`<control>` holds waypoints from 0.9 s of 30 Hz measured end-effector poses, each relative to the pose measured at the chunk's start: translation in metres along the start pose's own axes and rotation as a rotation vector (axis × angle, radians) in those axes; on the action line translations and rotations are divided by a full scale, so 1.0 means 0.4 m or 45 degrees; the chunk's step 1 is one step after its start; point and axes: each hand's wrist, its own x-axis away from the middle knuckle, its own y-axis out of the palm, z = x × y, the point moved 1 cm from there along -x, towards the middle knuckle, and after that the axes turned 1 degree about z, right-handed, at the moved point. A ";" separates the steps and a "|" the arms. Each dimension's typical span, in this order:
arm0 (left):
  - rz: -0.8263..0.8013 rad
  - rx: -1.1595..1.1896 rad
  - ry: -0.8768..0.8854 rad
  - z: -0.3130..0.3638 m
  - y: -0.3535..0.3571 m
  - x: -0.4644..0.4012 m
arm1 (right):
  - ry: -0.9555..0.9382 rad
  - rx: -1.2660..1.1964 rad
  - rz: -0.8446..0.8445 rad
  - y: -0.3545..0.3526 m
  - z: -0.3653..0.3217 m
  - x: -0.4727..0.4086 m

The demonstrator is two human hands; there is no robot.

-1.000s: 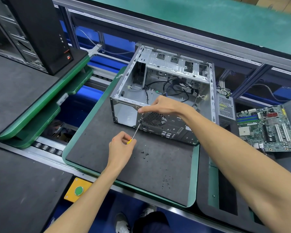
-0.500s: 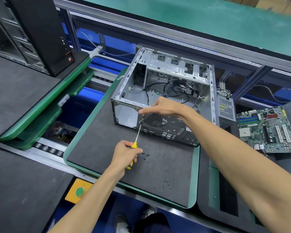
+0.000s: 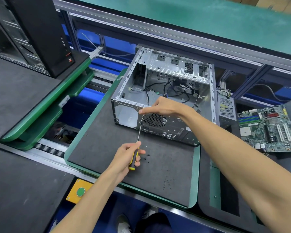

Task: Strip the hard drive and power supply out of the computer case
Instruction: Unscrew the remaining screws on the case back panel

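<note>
Yellow-handled screwdriver (image 3: 133,159), gripped in my left hand (image 3: 127,158), has slid back; tip now meets a case (image 3: 160,101) screw at 12 o'clock. Right hand (image 3: 163,106) rests flat, steadying the case on the surface (image 3: 107,148).

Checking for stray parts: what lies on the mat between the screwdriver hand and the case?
Head view: two loose black screws right of the left hand; otherwise bare mat up to the case.
</note>
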 end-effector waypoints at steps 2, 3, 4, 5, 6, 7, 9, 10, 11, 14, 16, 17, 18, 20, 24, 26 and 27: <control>0.079 -0.017 0.029 -0.009 -0.005 -0.003 | 0.005 0.000 0.006 0.000 0.000 0.002; 0.114 -0.035 0.040 -0.012 -0.011 -0.002 | 0.006 -0.002 0.006 0.000 0.000 0.002; 0.141 -0.038 0.047 -0.015 -0.018 -0.002 | 0.005 -0.002 0.004 0.001 -0.001 0.002; 0.158 -0.027 0.052 -0.018 -0.026 -0.002 | 0.002 -0.001 0.002 0.001 -0.002 0.002; 0.159 -0.007 0.055 -0.020 -0.032 -0.001 | 0.000 -0.001 -0.002 0.001 -0.002 0.002; 0.144 0.018 0.049 -0.021 -0.035 0.000 | -0.001 -0.005 -0.004 0.002 -0.002 0.001; 0.096 0.014 0.016 -0.021 -0.034 0.005 | -0.003 -0.011 -0.006 0.002 -0.002 0.001; 0.084 -0.028 -0.001 -0.021 -0.031 0.007 | -0.006 -0.016 -0.009 0.002 -0.001 0.001; 0.079 -0.066 -0.012 -0.021 -0.028 0.009 | -0.011 -0.019 -0.011 0.002 -0.001 0.000; 0.087 -0.069 0.001 -0.015 -0.020 0.014 | -0.017 -0.013 -0.010 0.002 0.000 0.000; 0.144 -0.094 0.063 -0.009 -0.018 0.015 | -0.014 -0.007 -0.009 0.002 0.000 -0.001; 0.184 -0.124 0.095 -0.006 -0.019 0.016 | -0.011 -0.002 -0.008 0.002 -0.001 0.000; 0.218 -0.140 0.122 -0.004 -0.021 0.015 | -0.011 0.002 -0.009 0.002 -0.001 0.000; 0.248 -0.159 0.168 -0.001 -0.030 0.013 | -0.013 -0.001 -0.011 0.002 -0.002 0.000; 0.206 -0.276 0.150 0.003 -0.032 0.014 | -0.014 0.008 -0.005 0.003 -0.003 0.001; 0.168 -0.310 0.142 0.006 -0.026 0.014 | -0.018 0.009 -0.005 0.002 -0.003 0.000; 0.154 -0.321 0.150 0.006 -0.023 0.016 | -0.020 0.009 -0.005 0.002 -0.003 0.000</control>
